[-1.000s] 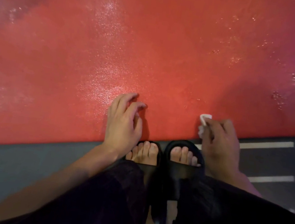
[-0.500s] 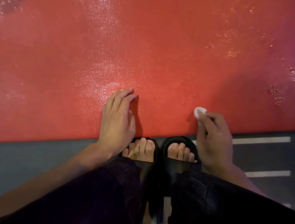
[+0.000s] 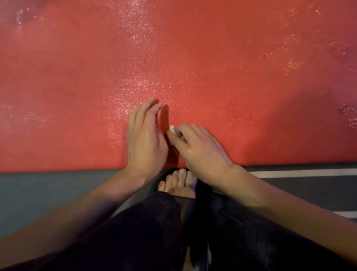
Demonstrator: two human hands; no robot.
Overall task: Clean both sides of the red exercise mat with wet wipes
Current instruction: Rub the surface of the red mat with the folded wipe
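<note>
The red exercise mat (image 3: pixel 206 59) lies flat on the floor (image 3: pixel 3 198), filling everything ahead of both hands; its near edge runs left to right, slanting up toward the right, just in front of the toes (image 3: pixel 178 181). That edge is its long axis as far as the head view shows, and nearly all unwiped surface lies beyond the fingertips, away from the body.

The right hand (image 3: pixel 200 152) rests low on the mat close to that edge, its fingers (image 3: pixel 180 133) curled and pinching a small white wad, the wet wipe (image 3: pixel 171 129), which peeks out at the fingertips and points left. The left hand (image 3: pixel 144 139) sits just beside it, touching or nearly so; I cannot tell which. Its fingers (image 3: pixel 149 108) are relaxed and slightly bent, holding nothing, tips on or just above the mat.

The wipe lies between the two hands, at the left hand's thumb side. I judge the right hand better placed to sweep, since it already holds the wipe, and any stroke would run forward or sideways along the edge. Wet speckles glint ahead and left of the fingers.
</note>
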